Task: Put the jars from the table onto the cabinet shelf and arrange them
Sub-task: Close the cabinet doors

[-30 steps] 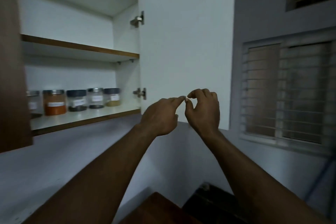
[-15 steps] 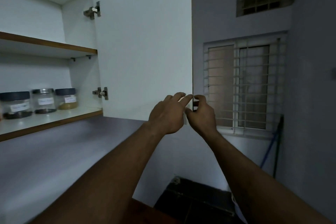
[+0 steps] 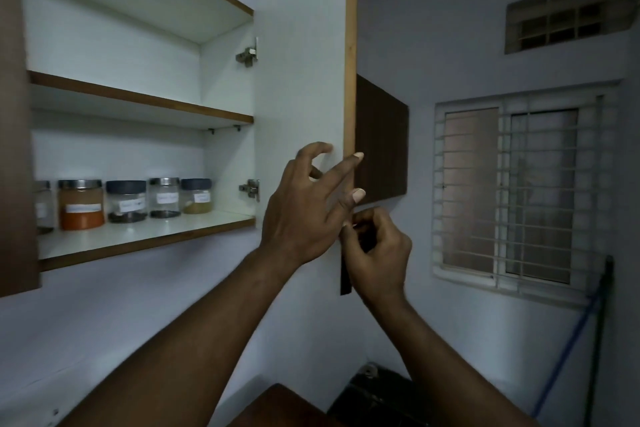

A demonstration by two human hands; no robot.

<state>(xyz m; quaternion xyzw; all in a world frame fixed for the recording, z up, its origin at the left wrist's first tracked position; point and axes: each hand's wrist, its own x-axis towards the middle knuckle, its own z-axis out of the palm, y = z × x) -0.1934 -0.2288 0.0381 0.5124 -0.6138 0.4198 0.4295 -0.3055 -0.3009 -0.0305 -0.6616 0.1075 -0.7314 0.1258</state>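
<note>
Several labelled jars stand in a row on the lower cabinet shelf (image 3: 145, 239): an orange-filled jar (image 3: 81, 204), a dark-lidded jar (image 3: 126, 201), a steel-lidded jar (image 3: 165, 198) and a yellow-filled jar (image 3: 196, 196). One more jar (image 3: 43, 206) is half hidden behind the left door. The white cabinet door (image 3: 301, 80) stands ajar, nearly edge-on to me. My left hand (image 3: 304, 215) lies on its inner face with fingers spread over the edge. My right hand (image 3: 377, 250) is curled around the door's lower outer corner.
A second shelf (image 3: 138, 97) sits above the jars. A dark brown wall cabinet (image 3: 381, 142) hangs just behind the door. A barred window (image 3: 519, 194) and a vent (image 3: 568, 21) are on the right wall, with a blue pole (image 3: 568, 350) leaning below.
The door has swung from wide open toward the cabinet and is now nearly edge-on. My left hand's fingers have spread across the door edge. My right hand has closed on the lower corner.
</note>
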